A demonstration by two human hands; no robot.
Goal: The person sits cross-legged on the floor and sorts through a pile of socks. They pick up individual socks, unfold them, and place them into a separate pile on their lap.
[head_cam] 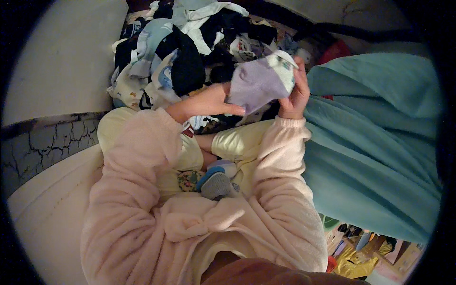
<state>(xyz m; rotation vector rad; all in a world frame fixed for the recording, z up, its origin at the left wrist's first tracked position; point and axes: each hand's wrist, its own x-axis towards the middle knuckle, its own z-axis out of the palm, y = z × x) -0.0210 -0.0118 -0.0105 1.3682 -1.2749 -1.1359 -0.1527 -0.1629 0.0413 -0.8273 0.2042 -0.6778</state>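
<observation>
A lavender sock (249, 80) with a white patterned section is stretched between my hands, above the pile of clothes. My left hand (210, 99) grips its lavender end, with the thumb at the lower edge and the other fingers hidden behind the fabric. My right hand (299, 89) holds the white end, fingers curled around the side. Down in my lap lie a grey knitted sock (215, 185) with a blue edge and a white and lavender piece (226, 167) beside it. Whether these are single socks or bundles, I cannot tell.
A heap of mixed socks and other cloth items (188, 57) spreads in front of my crossed legs. Teal fabric (370, 142) hangs or lies in folds on the right. At left stands a pale panel (67, 64) above a cracked dark strip (53, 142). Assorted items (359, 253) show at lower right.
</observation>
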